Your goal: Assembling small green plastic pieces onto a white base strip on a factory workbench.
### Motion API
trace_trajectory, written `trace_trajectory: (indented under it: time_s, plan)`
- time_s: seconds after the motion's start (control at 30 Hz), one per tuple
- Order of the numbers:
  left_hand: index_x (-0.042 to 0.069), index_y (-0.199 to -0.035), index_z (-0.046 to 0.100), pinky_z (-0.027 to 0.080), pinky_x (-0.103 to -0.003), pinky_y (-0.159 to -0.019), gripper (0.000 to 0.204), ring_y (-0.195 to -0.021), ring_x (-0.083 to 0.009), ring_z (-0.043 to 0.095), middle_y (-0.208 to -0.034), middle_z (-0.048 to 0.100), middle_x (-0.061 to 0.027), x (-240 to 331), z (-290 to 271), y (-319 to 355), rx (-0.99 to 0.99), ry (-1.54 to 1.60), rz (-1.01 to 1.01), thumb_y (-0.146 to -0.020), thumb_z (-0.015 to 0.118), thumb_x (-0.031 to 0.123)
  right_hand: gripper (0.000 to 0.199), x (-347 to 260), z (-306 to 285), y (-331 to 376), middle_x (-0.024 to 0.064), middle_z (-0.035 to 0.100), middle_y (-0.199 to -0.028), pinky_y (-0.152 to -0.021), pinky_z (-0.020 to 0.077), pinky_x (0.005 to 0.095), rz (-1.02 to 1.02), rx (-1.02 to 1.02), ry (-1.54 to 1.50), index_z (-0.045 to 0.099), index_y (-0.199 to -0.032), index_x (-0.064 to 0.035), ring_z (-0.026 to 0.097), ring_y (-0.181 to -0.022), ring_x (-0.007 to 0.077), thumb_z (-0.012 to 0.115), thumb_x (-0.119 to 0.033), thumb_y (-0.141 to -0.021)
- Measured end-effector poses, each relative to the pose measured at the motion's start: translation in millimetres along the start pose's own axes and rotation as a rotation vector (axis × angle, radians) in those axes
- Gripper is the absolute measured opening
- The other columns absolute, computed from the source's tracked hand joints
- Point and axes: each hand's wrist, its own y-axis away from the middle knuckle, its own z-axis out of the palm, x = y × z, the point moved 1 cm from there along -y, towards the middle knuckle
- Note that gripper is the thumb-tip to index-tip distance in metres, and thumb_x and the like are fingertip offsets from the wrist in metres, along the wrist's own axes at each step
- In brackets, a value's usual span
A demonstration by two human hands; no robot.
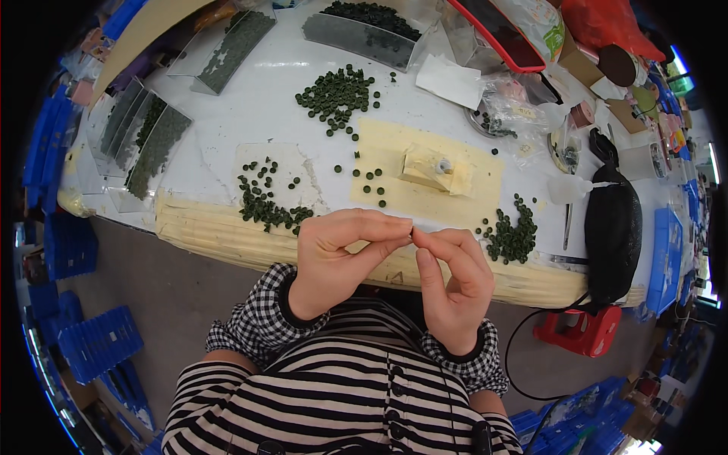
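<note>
My left hand (331, 256) and my right hand (459, 282) meet fingertip to fingertip over the table's near edge. Pinched between them is a small dark piece (412, 233), almost wholly covered by the fingers. Left of my left hand lies a loose heap of small dark green pieces (273, 212). A second heap of small dark green round pieces (513, 233) lies right of my right hand. Beyond my hands, a block wrapped in yellowish tape (428, 168), with a small grey peg on top, sits on a yellow taped patch (379, 136).
A larger heap of dark green pieces (339, 97) lies farther back. Clear bins (364, 39) with more pieces stand at the back and left. At the right are a black bag (613, 227), a white bottle (569, 189), tweezers (568, 226) and a red tool (580, 331) below the edge.
</note>
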Motion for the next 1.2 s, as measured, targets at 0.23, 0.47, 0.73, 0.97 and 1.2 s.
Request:
trace_trajectory:
  time_s: [0.23, 0.47, 0.73, 0.97, 1.2]
  plan:
    - [-0.005, -0.104, 0.069, 0.056, -0.025, -0.082, 0.019, -0.09, -0.0159, 0.069, -0.102, 0.07, -0.0139, 3.8, 3.1, 0.3, 0.05, 0.27, -0.226, -0.085, 0.068, -0.007, 0.021, 1.7, -2.5, -0.2, 0.0104, 0.065, -0.089, -0.071, 0.0477, 0.0264, -0.006, 0.004, -0.049, 0.071, -0.102, 0.0016, 0.06, -0.08, 0.0196, 0.067, 0.007, -0.082]
    - [-0.006, -0.103, 0.068, 0.057, -0.027, -0.08, 0.017, -0.088, -0.0169, 0.068, -0.098, 0.069, -0.0148, 5.0, -0.6, 1.3, 0.0, 0.286, -0.251, -0.087, 0.065, -0.008, 0.027, 1.1, -4.7, -5.0, 0.0085, 0.065, -0.089, -0.07, 0.047, 0.0279, -0.204, -0.024, 0.165, 0.072, -0.105, -0.0016, 0.059, -0.079, 0.0199, 0.07, 0.006, -0.079]
    - [0.0, -0.1, 0.072, 0.053, -0.023, -0.069, 0.019, -0.077, -0.0129, 0.067, -0.085, 0.071, -0.0104, 6.9, -3.3, -1.5, -0.024, -0.02, 0.017, -0.082, 0.07, -0.006, 0.033, 6.4, -4.1, -1.5, 0.0082, 0.065, -0.092, -0.066, 0.0478, 0.0255, -0.119, -0.057, -0.049, 0.072, -0.109, -0.0026, 0.059, -0.079, 0.0184, 0.07, 0.008, -0.078]
    - [-0.002, -0.101, 0.072, 0.054, -0.023, -0.072, 0.019, -0.079, -0.0131, 0.067, -0.088, 0.071, -0.0108, 1.7, -2.1, 1.0, -0.016, 0.053, 0.005, -0.083, 0.069, -0.007, 0.033, 1.1, -0.3, 3.1, 0.0084, 0.064, -0.092, -0.065, 0.0484, 0.0249, -0.112, -0.016, -0.019, 0.071, -0.11, -0.0017, 0.06, -0.078, 0.0179, 0.07, 0.008, -0.079]
    - [-0.006, -0.105, 0.068, 0.057, -0.026, -0.084, 0.019, -0.092, -0.0163, 0.068, -0.101, 0.069, -0.0136, 3.1, -2.9, 2.8, -0.051, 0.366, -0.212, -0.087, 0.065, -0.008, 0.035, 0.9, -3.7, 0.2, 0.0084, 0.065, -0.09, -0.067, 0.0477, 0.0265, -0.153, -0.029, 0.022, 0.072, -0.109, -0.0021, 0.06, -0.078, 0.0193, 0.071, 0.008, -0.076]
